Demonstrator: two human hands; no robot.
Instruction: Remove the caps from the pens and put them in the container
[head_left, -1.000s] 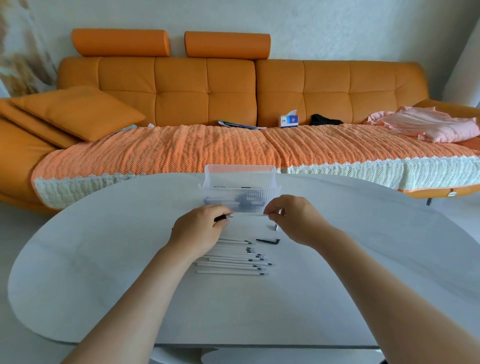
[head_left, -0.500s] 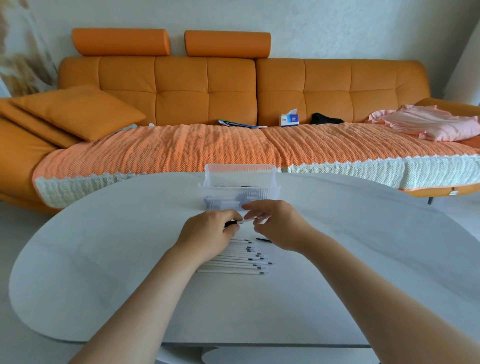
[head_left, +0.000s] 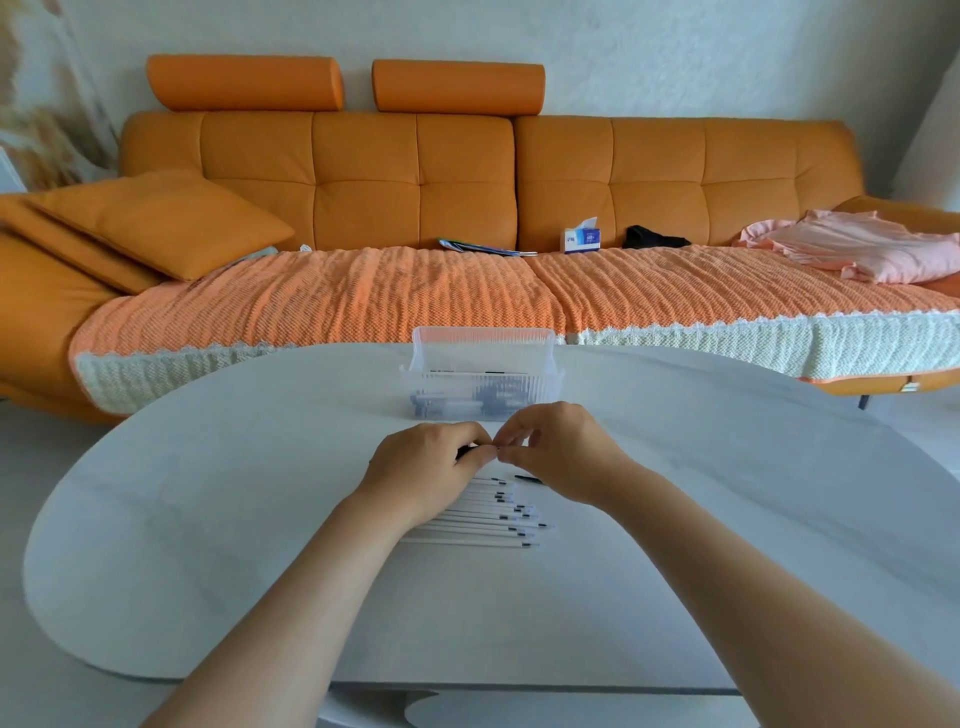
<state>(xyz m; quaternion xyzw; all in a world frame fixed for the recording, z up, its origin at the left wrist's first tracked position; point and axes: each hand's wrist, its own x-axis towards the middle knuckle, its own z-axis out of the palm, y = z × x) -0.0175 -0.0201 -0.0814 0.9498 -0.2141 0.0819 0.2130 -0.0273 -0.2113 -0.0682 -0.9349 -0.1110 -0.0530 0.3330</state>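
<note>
In the centre of the frame my left hand (head_left: 426, 467) and my right hand (head_left: 561, 452) meet fingertip to fingertip above the table (head_left: 208, 519). Both have curled fingers and pinch one pen (head_left: 464, 452) between them; only its dark end shows, inside the left hand. Just above them stands the clear container (head_left: 483, 364), with dark and white pieces inside. Below the hands lies a row of white pens (head_left: 483, 514), and a small black piece (head_left: 529, 479) lies beside the right hand.

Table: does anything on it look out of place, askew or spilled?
One small black piece lies alone on the table, just right of the row of pens, not in the container. It may be a loose cap. The pens lie parallel and the container stands upright.
</note>
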